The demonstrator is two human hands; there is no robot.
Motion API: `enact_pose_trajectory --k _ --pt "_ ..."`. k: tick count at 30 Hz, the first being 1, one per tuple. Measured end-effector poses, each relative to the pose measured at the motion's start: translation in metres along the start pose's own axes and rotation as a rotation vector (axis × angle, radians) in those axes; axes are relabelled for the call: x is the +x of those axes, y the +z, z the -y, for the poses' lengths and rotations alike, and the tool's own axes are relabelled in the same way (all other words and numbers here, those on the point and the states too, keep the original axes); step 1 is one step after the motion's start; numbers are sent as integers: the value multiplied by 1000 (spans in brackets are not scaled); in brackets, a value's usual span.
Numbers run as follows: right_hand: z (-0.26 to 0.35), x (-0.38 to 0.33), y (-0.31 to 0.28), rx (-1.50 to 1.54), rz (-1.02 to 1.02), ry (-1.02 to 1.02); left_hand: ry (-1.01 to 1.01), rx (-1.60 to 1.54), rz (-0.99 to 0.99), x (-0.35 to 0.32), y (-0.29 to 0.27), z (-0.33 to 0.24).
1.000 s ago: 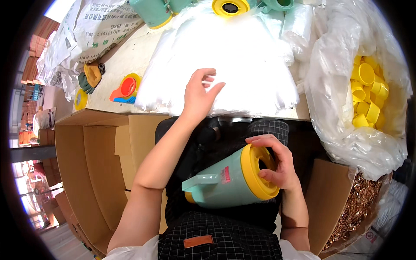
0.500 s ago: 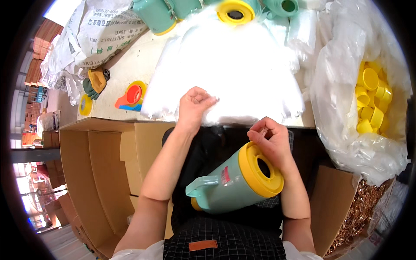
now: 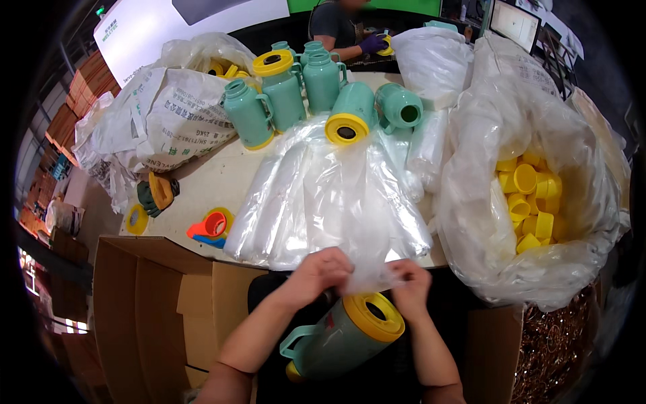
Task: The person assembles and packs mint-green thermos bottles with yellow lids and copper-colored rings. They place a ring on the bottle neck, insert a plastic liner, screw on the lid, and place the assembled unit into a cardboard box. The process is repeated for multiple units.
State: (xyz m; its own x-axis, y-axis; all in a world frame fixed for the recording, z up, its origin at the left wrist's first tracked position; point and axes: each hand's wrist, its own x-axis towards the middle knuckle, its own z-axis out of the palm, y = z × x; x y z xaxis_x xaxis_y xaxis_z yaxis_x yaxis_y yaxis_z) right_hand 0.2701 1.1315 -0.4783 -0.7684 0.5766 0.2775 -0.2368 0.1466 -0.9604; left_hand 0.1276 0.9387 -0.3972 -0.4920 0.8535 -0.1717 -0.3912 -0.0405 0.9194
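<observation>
A clear plastic bag [image 3: 372, 266] stretches between my two hands at the table's near edge. My left hand [image 3: 321, 273] is closed on its left side, and my right hand [image 3: 410, 286] pinches its right side. Just under the bag, a pale green jug casing [image 3: 346, 343] with a handle lies tilted across my lap. Its yellow end ring [image 3: 390, 326], with a dark round opening, points up toward my right hand. Neither hand grips the jug. Behind the bag, a stack of clear plastic bags [image 3: 282, 209] is spread on the table.
Several green jugs [image 3: 319, 81] stand or lie at the table's back. Right is a sack of yellow caps [image 3: 528, 195]; left are white sacks [image 3: 168, 114], gloves [image 3: 158, 193] and a tape dispenser [image 3: 214, 225]. Cardboard boxes [image 3: 151, 303] flank my lap. A co-worker [image 3: 333, 30] sits opposite.
My view has tilted up, showing more of the table's far side. My hands have come closer together, and a bag is now held between them above the jug.
</observation>
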Motion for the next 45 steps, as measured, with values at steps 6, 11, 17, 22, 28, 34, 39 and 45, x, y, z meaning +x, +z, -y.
enact_pose_trajectory --k 6,11,17,22,28,34,39,45 --pt "-17 -25 -30 795 -416 430 -158 321 -150 -3 -48 71" --pt "18 -93 22 -178 -386 -83 116 361 -135 -46 -29 39" --pt "21 -179 59 -295 341 174 -1 775 -494 -182 -15 47" --pt "47 -176 94 -231 1029 567 233 771 -1067 -248 20 128" --pt "112 -178 226 488 1576 494 389 911 -1563 -378 -81 22" --pt "104 -207 229 318 1549 511 -645 1840 -922 -577 -173 38" --pt "39 -207 154 149 1190 750 -952 1782 -424 -662 -228 189" --pt "27 -136 124 56 802 719 -1561 1354 -197 -572 -232 180"
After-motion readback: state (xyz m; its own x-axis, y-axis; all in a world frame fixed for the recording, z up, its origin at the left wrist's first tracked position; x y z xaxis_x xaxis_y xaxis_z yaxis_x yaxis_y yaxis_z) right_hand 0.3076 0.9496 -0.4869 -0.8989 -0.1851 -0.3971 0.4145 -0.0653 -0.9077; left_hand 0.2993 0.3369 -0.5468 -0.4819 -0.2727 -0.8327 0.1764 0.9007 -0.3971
